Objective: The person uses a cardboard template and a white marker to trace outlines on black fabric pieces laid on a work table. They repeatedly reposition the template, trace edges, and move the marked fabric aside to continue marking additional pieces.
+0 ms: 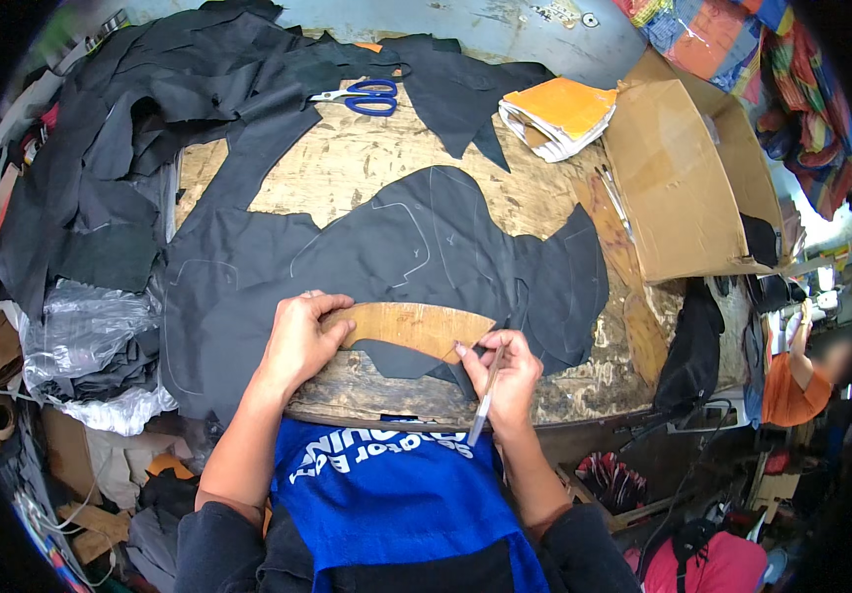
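While the left hand lies spread on the template, right hand pinching pen, wood showing along near table edge

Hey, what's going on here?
A person is bent over a wooden table. Their left fingers rest on one end of a curved tan piece, which lies on black sheet material marked with pale lines. Their right fingers, near the piece's other end, hold a slim pen-like tool. Blue-handled scissors lie farther back.
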Motion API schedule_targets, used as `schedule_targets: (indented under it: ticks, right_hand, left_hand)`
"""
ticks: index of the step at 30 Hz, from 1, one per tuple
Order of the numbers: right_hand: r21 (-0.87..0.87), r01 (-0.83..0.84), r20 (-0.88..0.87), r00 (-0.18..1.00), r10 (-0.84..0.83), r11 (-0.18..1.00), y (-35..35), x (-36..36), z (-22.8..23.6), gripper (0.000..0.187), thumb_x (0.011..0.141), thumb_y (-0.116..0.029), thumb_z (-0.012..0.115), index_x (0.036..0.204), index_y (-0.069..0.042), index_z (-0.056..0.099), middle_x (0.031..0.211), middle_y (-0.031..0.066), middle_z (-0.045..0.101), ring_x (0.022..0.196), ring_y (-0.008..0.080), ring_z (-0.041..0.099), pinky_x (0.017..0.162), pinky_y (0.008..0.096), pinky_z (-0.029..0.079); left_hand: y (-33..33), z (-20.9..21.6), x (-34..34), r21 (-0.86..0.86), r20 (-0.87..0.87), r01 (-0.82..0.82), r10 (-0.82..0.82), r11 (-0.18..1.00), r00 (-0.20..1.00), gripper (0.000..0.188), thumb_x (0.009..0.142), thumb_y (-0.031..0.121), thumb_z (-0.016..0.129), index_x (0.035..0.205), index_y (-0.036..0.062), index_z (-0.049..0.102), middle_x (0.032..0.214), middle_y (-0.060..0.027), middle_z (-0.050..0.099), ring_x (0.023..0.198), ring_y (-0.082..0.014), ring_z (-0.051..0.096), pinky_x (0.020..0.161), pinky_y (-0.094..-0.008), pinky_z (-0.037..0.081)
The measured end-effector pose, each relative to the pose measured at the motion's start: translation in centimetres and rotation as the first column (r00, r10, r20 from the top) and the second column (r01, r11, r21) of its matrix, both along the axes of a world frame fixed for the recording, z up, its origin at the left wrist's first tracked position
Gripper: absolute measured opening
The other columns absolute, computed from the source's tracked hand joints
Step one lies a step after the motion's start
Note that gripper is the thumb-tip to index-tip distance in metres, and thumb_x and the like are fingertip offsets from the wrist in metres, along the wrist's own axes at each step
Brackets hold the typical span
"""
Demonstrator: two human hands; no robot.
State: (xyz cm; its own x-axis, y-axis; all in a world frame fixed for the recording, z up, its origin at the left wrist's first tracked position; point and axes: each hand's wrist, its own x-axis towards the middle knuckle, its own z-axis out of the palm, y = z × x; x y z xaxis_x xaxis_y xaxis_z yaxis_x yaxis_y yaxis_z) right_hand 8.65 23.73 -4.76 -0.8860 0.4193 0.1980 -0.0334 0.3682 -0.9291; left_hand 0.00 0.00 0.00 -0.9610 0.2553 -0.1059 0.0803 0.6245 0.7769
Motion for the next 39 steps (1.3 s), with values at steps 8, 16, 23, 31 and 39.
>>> schedule_targets:
  ticks: [8,16,23,31,39]
  right_hand:
    - [0.285,0.066,-0.031,0.998,-0.060,0.956,0.5,-0.7,0.7,0.035,0.062,-0.009,0.086,0.079,-0.001,0.056,0.064,0.0041,0.055,0.053,0.0098,0.047,0.049,0.0260,0.040]
    - [0.255,0.067,-0.027,0.998,-0.062,0.965,0.6,-0.5,0.0,0.033,0.061,-0.010,0.085,0.079,-0.002,0.058,0.071,0.0067,0.059,0.056,0.0141,0.051,0.053,0.0282,0.042]
    - [0.319,0.015,0.003,1.000,-0.016,0.948,0.5,-0.6,1.4,0.016,0.075,-0.004,0.072,0.087,0.001,0.062,0.077,0.0088,0.062,0.064,0.0176,0.058,0.061,0.0289,0.048]
    - [-0.039,-0.509,-0.024,0.861,0.508,0.860,-2.8,-3.5,5.1,0.013,0.088,-0.006,0.061,0.094,0.005,0.065,0.090,0.0112,0.062,0.077,0.0139,0.060,0.068,0.0234,0.048]
    - [0.158,-0.805,0.152,0.592,0.791,0.572,-7.6,-7.7,3.6,0.013,0.081,-0.010,0.067,0.083,0.001,0.062,0.082,0.0131,0.063,0.075,0.0255,0.062,0.067,0.0345,0.049]
  left_hand:
    - [0.4,-0.7,-0.2,0.017,-0.042,-0.018,0.019,1.000,0.999,0.026,0.070,0.007,0.071,0.095,0.0017,0.070,0.083,-0.0146,0.066,0.080,-0.0285,0.062,0.075,-0.0346,0.049]
    - [3.5,-1.0,3.5,0.012,-0.502,0.161,-0.133,0.987,0.855,0.030,0.069,0.014,0.073,0.097,0.0068,0.066,0.102,-0.0131,0.060,0.101,-0.0317,0.055,0.088,-0.0443,0.043]
    - [6.8,-3.4,6.6,-0.426,-0.225,0.443,-0.567,0.789,0.793,0.077,0.081,0.057,0.056,0.140,0.0103,0.037,0.150,-0.0174,0.023,0.141,-0.0385,0.012,0.097,-0.0759,0.011]
    - [6.6,-4.4,6.9,-0.449,-0.219,0.444,-0.577,0.775,0.787,0.086,0.079,0.059,0.056,0.140,0.0031,0.034,0.146,-0.0168,0.030,0.140,-0.0351,0.015,0.099,-0.0746,0.009]
    - [6.6,-5.8,7.2,-0.352,-0.296,0.433,-0.538,0.830,0.789,0.081,0.078,0.058,0.058,0.133,-0.0004,0.043,0.136,-0.0233,0.041,0.130,-0.0414,0.032,0.100,-0.0685,0.018]
